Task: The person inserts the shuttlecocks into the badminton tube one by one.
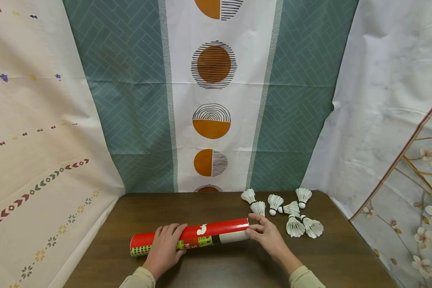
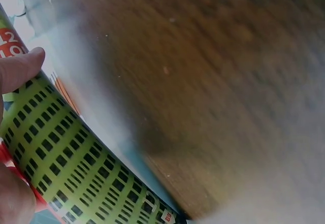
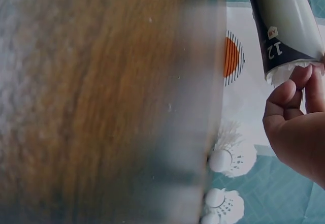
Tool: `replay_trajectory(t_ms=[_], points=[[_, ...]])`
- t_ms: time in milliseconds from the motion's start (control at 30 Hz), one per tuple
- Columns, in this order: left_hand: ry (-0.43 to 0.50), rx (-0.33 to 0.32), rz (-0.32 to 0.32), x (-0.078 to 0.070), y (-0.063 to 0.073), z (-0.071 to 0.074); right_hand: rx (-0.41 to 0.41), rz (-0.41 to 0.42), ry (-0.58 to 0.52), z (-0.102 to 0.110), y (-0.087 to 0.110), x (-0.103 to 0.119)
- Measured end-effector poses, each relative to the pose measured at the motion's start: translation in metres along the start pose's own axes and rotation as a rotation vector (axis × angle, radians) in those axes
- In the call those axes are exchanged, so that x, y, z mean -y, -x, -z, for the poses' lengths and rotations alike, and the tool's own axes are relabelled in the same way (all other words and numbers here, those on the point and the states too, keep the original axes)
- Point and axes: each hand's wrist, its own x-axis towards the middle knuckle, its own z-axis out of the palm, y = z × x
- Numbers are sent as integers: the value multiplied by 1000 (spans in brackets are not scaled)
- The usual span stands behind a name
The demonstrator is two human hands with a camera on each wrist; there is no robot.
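A long shuttlecock tube (image 1: 230, 227), red, green and pale, lies slantwise above the front of the table in the head view. My left hand (image 1: 165, 245) grips it from above near its left end; the left wrist view shows the thumb (image 2: 23, 67) against its green checked side (image 2: 76, 153). At the right mouth is my right hand (image 1: 268, 239), its fingers bent at the rim. White feather edges of a shuttlecock (image 3: 278, 74) show in the mouth in the right wrist view, and the fingertips pinch there. The rest of that shuttlecock is hidden inside the tube.
Several white feather shuttlecocks (image 1: 295, 227) lie scattered at the back right of the brown wooden table (image 1: 209, 268), just beyond the right hand. Patterned cloths (image 1: 216, 120) hang behind the table and at both sides.
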Motion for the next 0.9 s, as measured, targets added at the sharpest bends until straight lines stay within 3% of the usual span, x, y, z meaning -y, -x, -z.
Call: replay_trajectory(t_ms=[667, 900], points=[[163, 106, 23, 1, -5, 4, 75, -6, -26, -22, -2, -1], [164, 107, 31, 0, -4, 5, 66, -5, 1, -9, 0, -4]])
